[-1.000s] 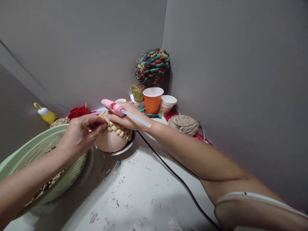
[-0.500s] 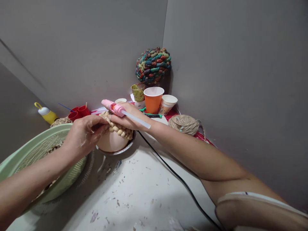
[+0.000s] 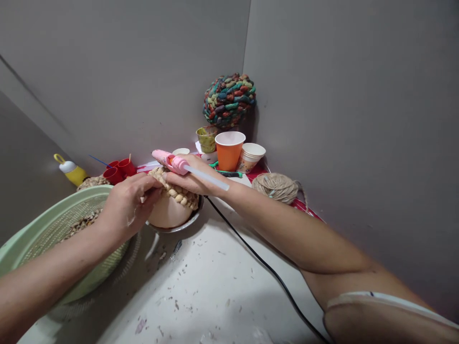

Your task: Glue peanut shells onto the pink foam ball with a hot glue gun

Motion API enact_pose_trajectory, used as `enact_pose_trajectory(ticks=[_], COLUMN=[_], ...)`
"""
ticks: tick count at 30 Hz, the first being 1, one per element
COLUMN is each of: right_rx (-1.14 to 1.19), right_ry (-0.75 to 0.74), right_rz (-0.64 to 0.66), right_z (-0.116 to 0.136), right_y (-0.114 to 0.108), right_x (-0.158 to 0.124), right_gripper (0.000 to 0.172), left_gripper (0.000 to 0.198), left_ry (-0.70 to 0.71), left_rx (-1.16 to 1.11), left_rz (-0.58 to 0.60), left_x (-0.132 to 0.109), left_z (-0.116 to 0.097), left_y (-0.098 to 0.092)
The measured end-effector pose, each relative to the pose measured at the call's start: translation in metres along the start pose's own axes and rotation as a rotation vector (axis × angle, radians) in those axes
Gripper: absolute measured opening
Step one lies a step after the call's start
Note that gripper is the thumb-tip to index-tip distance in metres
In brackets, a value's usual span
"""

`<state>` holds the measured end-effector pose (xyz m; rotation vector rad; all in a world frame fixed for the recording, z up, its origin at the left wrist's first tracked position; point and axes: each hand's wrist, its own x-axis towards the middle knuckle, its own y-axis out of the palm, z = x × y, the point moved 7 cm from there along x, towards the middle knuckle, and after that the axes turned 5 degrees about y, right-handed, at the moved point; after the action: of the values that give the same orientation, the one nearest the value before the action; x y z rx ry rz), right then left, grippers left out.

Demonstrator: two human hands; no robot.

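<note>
A pale round form (image 3: 168,212), its upper part covered with rows of beige shell-like pieces (image 3: 181,195), rests in a metal bowl (image 3: 186,225). My left hand (image 3: 131,200) is at its left side, thumb and fingers pinched together against the edge of the beige rows. What sits between those fingertips is hidden. My right hand (image 3: 191,174) grips a pink hot glue gun (image 3: 172,161), and a clear glue stick (image 3: 208,177) juts from its back end over the wrist. The fingers of that hand also lie against the beige pieces. The gun's nozzle is out of sight.
A green colander (image 3: 53,210) with small shell pieces stands at left. Behind are red cups (image 3: 127,166), a yellow bottle (image 3: 75,175), an orange cup (image 3: 229,155), stacked paper cups (image 3: 253,157), twine (image 3: 274,186) and a multicoloured ball (image 3: 229,100). A black cord (image 3: 258,260) crosses the white table (image 3: 201,282).
My left hand has shifted slightly right, its fingertips still at the beige rows. The right hand and glue gun stay nearly where they were; the whole view has moved a little.
</note>
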<state>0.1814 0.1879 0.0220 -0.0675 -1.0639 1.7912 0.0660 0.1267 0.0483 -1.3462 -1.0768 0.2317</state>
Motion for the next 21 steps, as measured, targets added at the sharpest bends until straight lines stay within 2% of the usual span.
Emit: enact_pose_trajectory(ticks=[13, 17, 21], right_rx=[0.024, 0.058, 0.060], right_ry=[-0.048, -0.035, 0.001], right_rz=[-0.014, -0.032, -0.078], right_z=[-0.002, -0.002, -0.006], right_y=[0.000, -0.001, 0.000], right_x=[0.001, 0.000, 0.002], right_gripper=[0.019, 0.017, 0.012], left_gripper=[0.028, 0.027, 0.017], left_ry=[-0.016, -0.032, -0.154], left_rx=[0.030, 0.027, 0.011], left_rz=[0.046, -0.014, -0.119], left_x=[-0.006, -0.014, -0.022], left_z=[-0.007, -0.016, -0.016], left_y=[-0.005, -0.019, -0.038])
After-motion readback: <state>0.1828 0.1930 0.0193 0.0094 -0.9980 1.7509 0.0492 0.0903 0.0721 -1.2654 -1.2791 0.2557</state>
